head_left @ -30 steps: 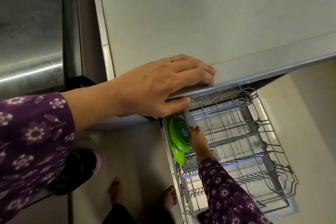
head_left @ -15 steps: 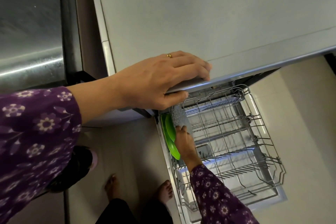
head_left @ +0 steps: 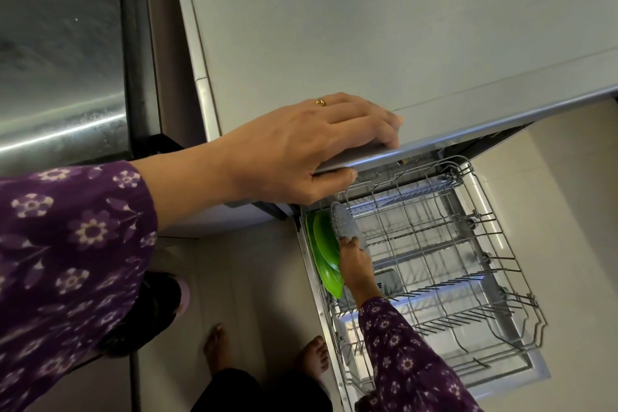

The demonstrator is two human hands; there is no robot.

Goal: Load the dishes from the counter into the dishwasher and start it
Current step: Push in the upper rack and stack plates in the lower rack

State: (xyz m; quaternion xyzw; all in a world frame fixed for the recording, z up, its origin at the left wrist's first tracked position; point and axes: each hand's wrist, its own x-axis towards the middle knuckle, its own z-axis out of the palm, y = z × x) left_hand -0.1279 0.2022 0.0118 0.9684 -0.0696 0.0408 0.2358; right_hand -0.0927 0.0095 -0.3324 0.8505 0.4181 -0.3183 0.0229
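Head view. The left hand [head_left: 301,150] clamps the front edge of the worktop [head_left: 368,27], fingers on top and thumb hooked beneath, probably to brace the person's lean. The right hand [head_left: 356,264] pinches the rim of the grey plate [head_left: 344,222] and holds it on edge in the pulled-out rack [head_left: 468,244]. The plate touches the green plates [head_left: 326,251] standing along the rack's left edge, near the corner under the worktop. On-edge placement suits the rack's slots. The rest of the rack shows no dishes.
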